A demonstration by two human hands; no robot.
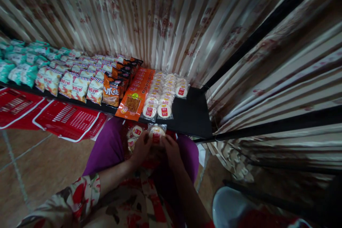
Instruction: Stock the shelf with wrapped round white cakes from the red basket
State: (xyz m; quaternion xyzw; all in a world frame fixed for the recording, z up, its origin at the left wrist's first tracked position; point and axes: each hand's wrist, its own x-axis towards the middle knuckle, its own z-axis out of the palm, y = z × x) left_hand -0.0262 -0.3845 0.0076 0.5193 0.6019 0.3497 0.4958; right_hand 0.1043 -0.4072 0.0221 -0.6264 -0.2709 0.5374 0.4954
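Between both hands, just below the shelf's front edge, is a clear packet of round white rice crackers (156,135) with a red label. My left hand (142,146) pinches its left side, and my right hand (171,148) grips its right side. More cracker packets (135,131) lie in a red container on my lap, partly hidden by my left hand. On the black shelf ahead, overlapping rows of the same cracker packets (164,110) lie beside a flat orange snack pack (136,94).
Orange-and-black bags (111,91), white snack bags (74,87) and teal bags (24,73) line the black shelf (191,114) leftward. Red baskets (68,117) sit beneath it. A pleated curtain (165,17) hangs behind, with black poles (267,28) at right.
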